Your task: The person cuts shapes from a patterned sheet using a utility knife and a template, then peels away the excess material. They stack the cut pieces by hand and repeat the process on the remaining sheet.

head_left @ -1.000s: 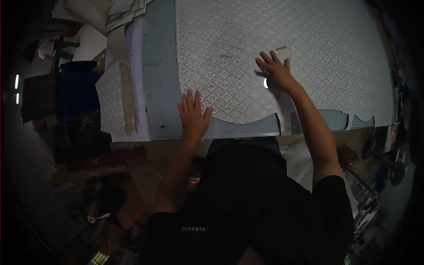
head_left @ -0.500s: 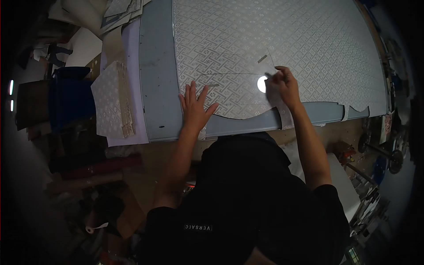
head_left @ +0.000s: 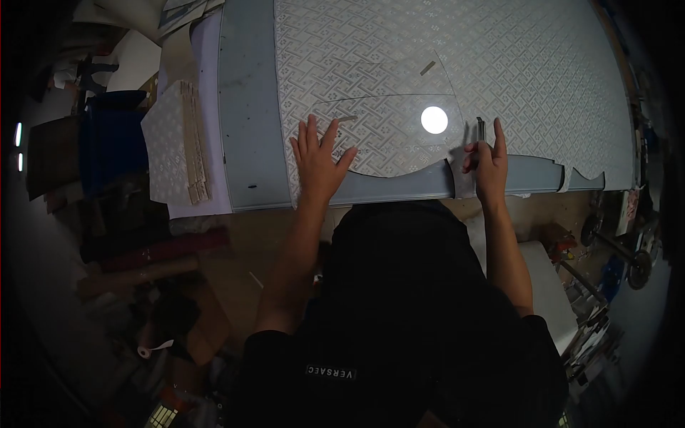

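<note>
A pale sheet [head_left: 385,43] with a lattice and flower pattern covers the table, its front edge cut in a wavy curve. On it lies a clear template [head_left: 399,135] with a thin dark outline, reflecting a bright round light. My left hand [head_left: 319,160] presses flat on the template's left part, fingers spread. Right of the template, my right hand [head_left: 491,164] grips a slim metal utility knife [head_left: 481,128], pointing away from me, with the index finger stretched out alongside. The blade tip is too small to make out.
Small brown strips [head_left: 428,68] lie on the template area. The blue-grey table [head_left: 246,107] shows along the left and front edges. A stack of cut patterned pieces [head_left: 175,146] rests at the left. A blue bin [head_left: 114,143] stands beyond it. A narrow offcut [head_left: 462,178] hangs over the front edge.
My right hand has moved right and toward me, away from the template's right edge, and the knife now shows upright in it. My left hand stays on the template; the whole view has shifted slightly.
</note>
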Available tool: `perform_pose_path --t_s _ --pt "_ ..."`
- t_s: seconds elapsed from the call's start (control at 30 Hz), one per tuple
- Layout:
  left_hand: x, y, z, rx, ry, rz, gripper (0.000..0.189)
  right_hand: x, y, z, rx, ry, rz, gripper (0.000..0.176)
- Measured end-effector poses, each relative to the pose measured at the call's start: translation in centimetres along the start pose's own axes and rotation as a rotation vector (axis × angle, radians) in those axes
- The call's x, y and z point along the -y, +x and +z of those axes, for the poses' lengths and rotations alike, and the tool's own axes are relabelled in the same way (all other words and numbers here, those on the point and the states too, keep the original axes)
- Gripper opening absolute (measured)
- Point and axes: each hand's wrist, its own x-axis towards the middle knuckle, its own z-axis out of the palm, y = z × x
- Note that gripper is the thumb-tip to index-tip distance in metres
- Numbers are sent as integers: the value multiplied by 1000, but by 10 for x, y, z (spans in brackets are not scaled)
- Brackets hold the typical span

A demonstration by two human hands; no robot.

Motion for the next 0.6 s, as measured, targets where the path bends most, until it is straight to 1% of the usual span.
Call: perform_pose_path --t_s 0.03,0.1,0.13,0.2,0.23,0.3,0.43,0.5,0.53,0.6 --pt "0 0 0 -29 -34 -24 71 -6 3 -2 3 4 0 24" --pt "0 -1 -1 -33 -30 -36 70 -24 11 -5 50 -73 -126 23" --pt "1 -3 -1 -34 -32 -48 69 -25 11 -2 52 -69 -124 23" --pt "3 -4 0 -29 -20 -42 69 -26 11 6 -25 -226 -253 27" --pt "3 -2 -1 -25 -15 -32 68 -31 15 6 -20 -222 -253 27" --pt "4 0 -2 -20 -19 -35 69 -45 23 4 -97 -272 -356 30" --pt "5 -1 -1 -38 -56 -37 69 -48 32 13 -45 -367 -394 29" --pt "4 -4 -2 -39 -33 -56 69 -55 38 16 -27 -771 -604 34" --pt "1 -5 0 -39 -15 -75 69 -55 37 17 -34 -776 -605 34" --pt "0 -6 2 -44 2 -72 69 -58 34 23 10 -1001 -694 41"
